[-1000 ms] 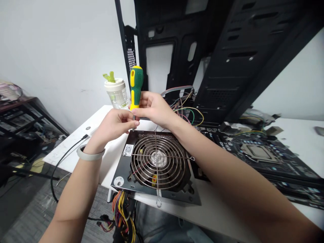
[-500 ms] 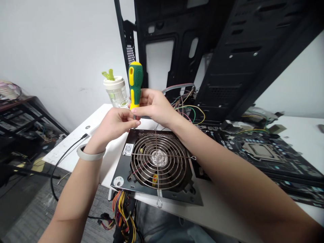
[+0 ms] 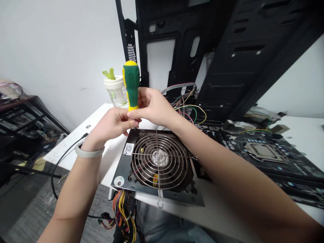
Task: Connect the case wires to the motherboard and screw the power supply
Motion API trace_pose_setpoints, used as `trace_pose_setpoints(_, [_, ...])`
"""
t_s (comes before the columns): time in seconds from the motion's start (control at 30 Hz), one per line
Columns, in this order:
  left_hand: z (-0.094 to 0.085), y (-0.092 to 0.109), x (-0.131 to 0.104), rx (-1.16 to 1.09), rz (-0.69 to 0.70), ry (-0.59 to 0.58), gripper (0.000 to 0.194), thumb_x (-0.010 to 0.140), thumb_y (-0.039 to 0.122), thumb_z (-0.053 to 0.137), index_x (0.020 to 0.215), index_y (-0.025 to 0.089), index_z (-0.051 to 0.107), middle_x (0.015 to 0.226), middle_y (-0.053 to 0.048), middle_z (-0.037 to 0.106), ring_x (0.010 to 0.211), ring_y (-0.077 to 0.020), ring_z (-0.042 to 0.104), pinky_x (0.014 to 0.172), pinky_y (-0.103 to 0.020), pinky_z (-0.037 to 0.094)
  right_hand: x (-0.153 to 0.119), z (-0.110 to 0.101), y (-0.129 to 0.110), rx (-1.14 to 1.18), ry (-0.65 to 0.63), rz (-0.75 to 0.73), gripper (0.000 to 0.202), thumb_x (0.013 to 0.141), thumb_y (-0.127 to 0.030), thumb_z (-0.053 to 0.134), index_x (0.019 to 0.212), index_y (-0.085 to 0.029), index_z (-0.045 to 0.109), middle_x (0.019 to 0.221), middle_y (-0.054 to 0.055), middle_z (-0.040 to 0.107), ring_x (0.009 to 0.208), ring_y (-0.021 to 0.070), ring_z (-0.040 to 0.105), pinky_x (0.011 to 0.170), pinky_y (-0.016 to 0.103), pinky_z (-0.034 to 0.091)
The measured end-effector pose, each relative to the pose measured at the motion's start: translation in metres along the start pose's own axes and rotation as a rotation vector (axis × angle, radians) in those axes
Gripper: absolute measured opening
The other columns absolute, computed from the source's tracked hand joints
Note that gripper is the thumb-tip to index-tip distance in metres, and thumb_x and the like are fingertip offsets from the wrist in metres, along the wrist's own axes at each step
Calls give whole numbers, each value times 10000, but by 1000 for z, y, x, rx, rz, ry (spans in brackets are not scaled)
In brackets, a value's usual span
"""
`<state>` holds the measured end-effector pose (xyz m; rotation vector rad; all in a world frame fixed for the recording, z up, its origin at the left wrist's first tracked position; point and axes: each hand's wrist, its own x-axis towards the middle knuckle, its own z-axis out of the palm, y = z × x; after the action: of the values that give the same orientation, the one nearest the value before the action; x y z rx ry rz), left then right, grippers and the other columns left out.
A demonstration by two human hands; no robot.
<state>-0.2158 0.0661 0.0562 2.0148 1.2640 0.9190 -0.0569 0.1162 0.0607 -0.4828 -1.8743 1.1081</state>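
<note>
A green and yellow screwdriver (image 3: pixel 132 82) stands nearly upright above the far left corner of a black power supply (image 3: pixel 121 168). My right hand (image 3: pixel 155 106) is closed round the lower end of its handle. Just below, my left hand (image 3: pixel 115 123) pinches with thumb and fingers by the shaft; whether it grips the shaft or a small part is hidden. The fingers also cover the screwdriver's tip. A round wire grille (image 3: pixel 159 157) covers the fan on top of the power supply.
Behind stands a black computer case (image 3: pixel 222 71), with a lidded clear cup (image 3: pixel 116 92) to its left. A motherboard (image 3: pixel 263 152) lies at the right. Coloured cables (image 3: pixel 124 212) hang over the table's front edge, and a black cable (image 3: pixel 60 162) hangs at the left.
The screwdriver's handle has turned, showing more green at the front, and its top has tilted slightly left. The fingers of both hands have shifted a little.
</note>
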Motion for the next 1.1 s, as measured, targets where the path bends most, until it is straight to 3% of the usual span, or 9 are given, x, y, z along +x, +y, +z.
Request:
trace_pose_setpoints(0.3, [1, -2, 1, -16, 26, -17, 158, 744, 272, 646, 727, 118, 679, 675, -31, 652, 553, -108, 592, 412, -175, 517, -2, 0, -1, -4, 23, 21, 298, 590, -154, 742, 783, -186, 518, 768, 3, 632, 683, 157, 625, 587, 300, 530])
trace_pose_setpoints(0.47, [5, -6, 2, -21, 4, 72, 151, 729, 256, 651, 691, 112, 676, 645, -31, 640, 515, -93, 562, 393, -161, 472, 0, -2, 1, 52, -11, 20, 269, 619, -137, 735, 808, -167, 546, 777, 12, 646, 690, 154, 634, 593, 296, 542])
trace_pose_setpoints(0.6, [6, 5, -4, -99, 35, 150, 161, 711, 272, 707, 717, 114, 682, 639, -31, 641, 549, -110, 586, 477, -202, 529, -5, -5, -21, 82, -36, 3, 257, 633, -80, 715, 822, -161, 561, 806, 0, 664, 744, 151, 657, 656, 287, 561])
trace_pose_setpoints(0.73, [6, 30, -37, -206, 192, 266, 193, 763, 327, 745, 757, 143, 685, 665, -22, 656, 575, -111, 584, 511, -205, 510, -27, 4, -65, 112, 18, -99, 248, 657, -84, 719, 843, -167, 578, 769, -26, 651, 749, 132, 652, 701, 256, 563])
trace_pose_setpoints(0.87, [10, 39, -88, -176, 290, 290, 243, 867, 351, 673, 696, 178, 671, 568, 15, 555, 546, -97, 508, 528, -213, 437, -57, 29, -94, 153, -44, -105, 183, 709, -116, 701, 794, -186, 555, 792, -42, 624, 743, 110, 630, 660, 218, 546])
trace_pose_setpoints(0.97, [16, 33, -114, -180, 300, 265, 218, 906, 334, 617, 755, 191, 683, 614, 9, 558, 580, -110, 494, 552, -230, 420, -71, 47, -93, 175, -72, -49, 182, 700, -146, 701, 758, -194, 535, 803, -36, 616, 774, 123, 627, 693, 240, 553])
trace_pose_setpoints(1.1, [26, 23, -120, -204, 298, 229, 147, 904, 292, 617, 838, 192, 702, 714, -9, 609, 660, -128, 526, 599, -236, 426, -75, 56, -78, 194, -57, 29, 173, 667, -179, 687, 747, -197, 535, 753, -32, 593, 737, 126, 606, 684, 265, 551])
